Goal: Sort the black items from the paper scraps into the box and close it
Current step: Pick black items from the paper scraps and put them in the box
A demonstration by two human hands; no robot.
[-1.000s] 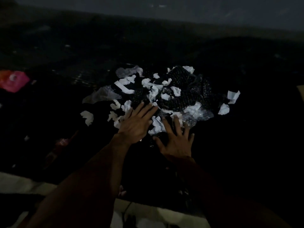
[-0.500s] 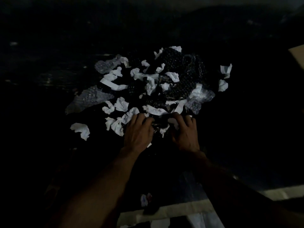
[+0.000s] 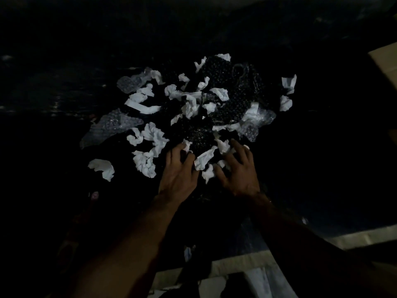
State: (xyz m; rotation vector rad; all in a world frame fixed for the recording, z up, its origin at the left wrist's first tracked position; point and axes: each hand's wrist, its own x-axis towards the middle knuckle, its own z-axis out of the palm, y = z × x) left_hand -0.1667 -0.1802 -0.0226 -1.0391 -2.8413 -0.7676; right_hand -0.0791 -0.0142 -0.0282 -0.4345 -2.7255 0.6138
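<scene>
Your left hand (image 3: 178, 177) has its fingers (image 3: 170, 157) curled down into the near edge of the pile (image 3: 193, 108); it is too dark to tell whether they grasp anything. Your right hand (image 3: 239, 171), just beside it, has its fingers (image 3: 238, 147) spread and released, resting on paper scraps (image 3: 205, 159). The black items (image 3: 223, 82) lie through the pile's middle and far side, among more scraps. Bubble wrap (image 3: 111, 127) lies at the pile's left. The box (image 3: 384, 61) shows well to the pile's right.

Clear bubble wrap (image 3: 111, 126) lies on dark surface (image 3: 64, 61).
</scene>
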